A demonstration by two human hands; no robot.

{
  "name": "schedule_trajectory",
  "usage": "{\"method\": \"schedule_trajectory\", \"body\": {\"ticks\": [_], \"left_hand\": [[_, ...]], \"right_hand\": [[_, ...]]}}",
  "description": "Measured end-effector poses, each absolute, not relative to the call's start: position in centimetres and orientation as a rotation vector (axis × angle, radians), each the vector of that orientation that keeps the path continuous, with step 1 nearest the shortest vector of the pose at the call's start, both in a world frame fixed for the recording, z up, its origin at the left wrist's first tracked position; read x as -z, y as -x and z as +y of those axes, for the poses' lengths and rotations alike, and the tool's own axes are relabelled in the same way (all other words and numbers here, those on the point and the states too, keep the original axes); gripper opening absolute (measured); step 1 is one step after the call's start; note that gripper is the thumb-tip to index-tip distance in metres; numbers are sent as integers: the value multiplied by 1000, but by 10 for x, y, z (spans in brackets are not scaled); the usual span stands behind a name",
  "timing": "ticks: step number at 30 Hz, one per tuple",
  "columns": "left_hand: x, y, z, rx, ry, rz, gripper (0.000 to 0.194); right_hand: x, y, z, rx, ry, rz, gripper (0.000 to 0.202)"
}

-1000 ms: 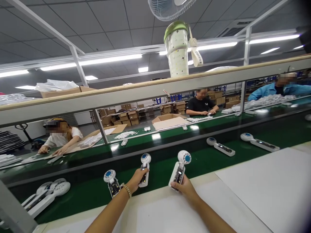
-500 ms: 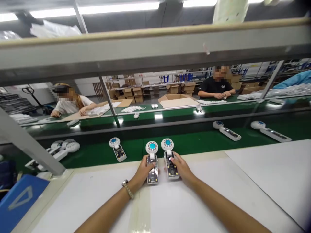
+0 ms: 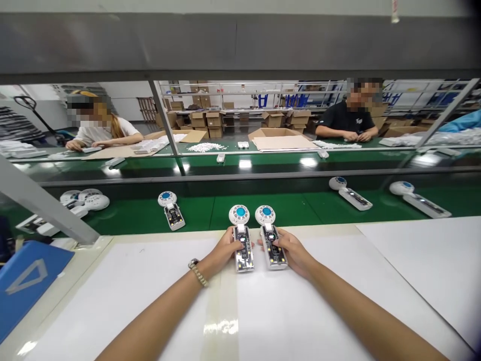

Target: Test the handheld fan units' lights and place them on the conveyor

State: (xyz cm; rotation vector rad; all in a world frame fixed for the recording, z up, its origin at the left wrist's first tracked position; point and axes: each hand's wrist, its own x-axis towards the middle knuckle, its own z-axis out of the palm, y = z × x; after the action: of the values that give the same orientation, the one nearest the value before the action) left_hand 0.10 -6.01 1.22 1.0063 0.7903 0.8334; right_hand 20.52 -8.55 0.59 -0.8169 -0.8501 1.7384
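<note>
My left hand (image 3: 226,246) is closed around a white handheld device (image 3: 244,253) with an exposed circuit board and a round, blue-centred head. A second white handheld device (image 3: 275,253) of the same kind is gripped in my right hand (image 3: 295,250). In both hands the thumb lies on the board. The two devices stand side by side, a small gap between them, heads pointing away from me over the belt's near edge. Most fingers are hidden beneath the devices.
Similar devices lie on the green conveyor belt (image 3: 296,208): one at left (image 3: 173,213), a pile (image 3: 84,203) by the post, and two at right (image 3: 349,193). White sheets (image 3: 150,281) cover my table. A blue folder-like item (image 3: 30,286) is at left. Two people work across the belt.
The camera view has levelled and tipped downward, so the shelf beam fills more of the top. Both hands keep hold of their devices, and the gap between these looks slightly wider.
</note>
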Motion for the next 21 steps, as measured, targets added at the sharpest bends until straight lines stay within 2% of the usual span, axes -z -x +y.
{"method": "schedule_trajectory", "body": {"ticks": [11,16,21], "left_hand": [[-15,-3,-61,-866,-994,755,44],[-12,-1,-61,-876,-1021,728,46],[-13,-2,-62,-875,-1017,759,46]], "right_hand": [[-6,-205,-87,-1698,806,-928,48],[-3,-205,-88,-1670,823,-931,59],[-2,-204,-89,-1660,811,-928,56]]}}
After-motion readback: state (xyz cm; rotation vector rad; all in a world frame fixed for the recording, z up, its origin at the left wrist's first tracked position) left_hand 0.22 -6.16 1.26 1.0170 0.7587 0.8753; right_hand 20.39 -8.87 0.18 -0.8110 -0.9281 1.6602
